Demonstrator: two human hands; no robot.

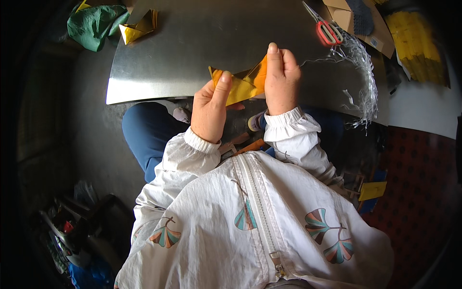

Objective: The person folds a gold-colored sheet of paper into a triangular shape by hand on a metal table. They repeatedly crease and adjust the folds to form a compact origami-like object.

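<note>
A curved sheet of grey polished metal [192, 53] served as the work surface. On its far left corner lay a folded piece of gold foil paper [137, 30], just beside a crumpled green cloth [94, 25]. At the far right, red-handled scissors [327, 30] rested near a tangle of silvery shredded strips [363, 72] that trailed down the sheet's right edge. Beyond them stood a brown cardboard box [358, 21] and a stack of yellow paper [417, 45]. A small yellow paper square [373, 190] lay on the floor at right.
</note>
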